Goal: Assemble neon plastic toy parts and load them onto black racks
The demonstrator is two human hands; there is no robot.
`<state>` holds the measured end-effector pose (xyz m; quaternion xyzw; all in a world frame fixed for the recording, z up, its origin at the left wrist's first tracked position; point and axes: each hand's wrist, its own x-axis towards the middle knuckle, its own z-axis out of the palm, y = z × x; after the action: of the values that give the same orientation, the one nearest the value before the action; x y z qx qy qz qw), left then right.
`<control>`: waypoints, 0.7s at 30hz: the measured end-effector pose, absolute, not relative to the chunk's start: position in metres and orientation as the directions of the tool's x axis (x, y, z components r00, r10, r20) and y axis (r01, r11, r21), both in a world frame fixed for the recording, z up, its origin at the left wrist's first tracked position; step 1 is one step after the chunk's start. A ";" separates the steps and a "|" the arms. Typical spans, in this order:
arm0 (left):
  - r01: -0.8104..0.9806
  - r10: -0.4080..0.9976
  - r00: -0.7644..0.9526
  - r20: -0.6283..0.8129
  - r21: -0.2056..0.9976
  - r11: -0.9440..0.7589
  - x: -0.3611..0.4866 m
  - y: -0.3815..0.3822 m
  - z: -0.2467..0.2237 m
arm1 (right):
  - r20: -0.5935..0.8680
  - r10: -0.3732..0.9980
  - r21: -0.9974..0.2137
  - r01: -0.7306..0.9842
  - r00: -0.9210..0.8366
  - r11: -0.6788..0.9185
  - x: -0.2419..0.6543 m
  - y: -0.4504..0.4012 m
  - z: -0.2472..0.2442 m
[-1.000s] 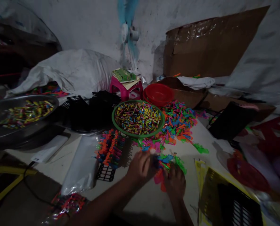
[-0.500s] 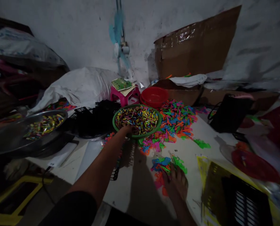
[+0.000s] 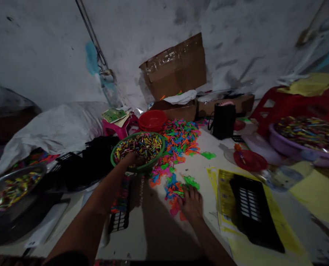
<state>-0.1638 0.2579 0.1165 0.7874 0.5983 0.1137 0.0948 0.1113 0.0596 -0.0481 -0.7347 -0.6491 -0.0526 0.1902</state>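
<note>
My left hand [image 3: 133,158] reaches into a round green basket [image 3: 112,157] heaped with small shiny pieces in yellow, red and brown, like wrapped candies. Its fingers are sunk among them and hidden. On the white table, my right hand [image 3: 192,203] lies palm down with its fingers spread, the tips at a small cluster of bright plastic pieces [image 3: 172,186] in blue, green, orange and pink. A larger heap of the same flat plastic pieces [image 3: 181,136] spreads to the right of the basket. A black slotted tray [image 3: 119,221] lies partly behind my left forearm.
Black slotted trays [image 3: 260,214] lie on yellow printed sheets [image 3: 287,231] at right. Behind them are a red dish [image 3: 250,160], a purple basin [image 3: 288,149] and a black box-shaped object [image 3: 223,121]. A metal basin [image 3: 41,173] stands left; red bowls [image 3: 153,120] sit behind the basket.
The view has swung to the right, bringing the purple basin into sight. My left hand stays in the basket, its fingers now deeper among the pieces. My right hand remains at the small cluster.
</note>
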 end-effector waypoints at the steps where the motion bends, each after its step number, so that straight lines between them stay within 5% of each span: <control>1: 0.930 0.970 0.223 0.099 0.278 -0.242 -0.162 0.256 0.124 | 0.304 0.941 -0.209 0.974 0.150 -0.088 0.111 0.058 -0.046; 7: 0.874 0.939 0.150 0.310 0.403 -0.272 -0.134 0.185 0.126 | 0.221 0.971 -0.216 0.976 0.086 -0.037 0.124 0.058 -0.037; 11: 0.810 0.915 0.355 0.194 0.425 -0.404 -0.093 0.086 0.054 | 0.191 0.972 -0.261 0.962 0.136 -0.084 0.139 0.072 -0.034; 16: 0.924 0.958 0.117 0.260 0.325 -0.201 -0.063 0.019 -0.027 | 0.485 0.866 -0.359 0.931 0.119 0.073 0.140 0.054 -0.028; 21: 0.830 0.954 0.113 0.279 0.502 -0.245 -0.080 0.015 -0.036 | 0.575 0.817 -0.371 0.878 -0.040 0.304 0.112 -0.002 -0.033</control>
<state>-0.0798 0.0152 -0.0356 0.7377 0.6043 0.2800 0.1108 0.1120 -0.0023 -0.0332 -0.5885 -0.7199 -0.0414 0.3657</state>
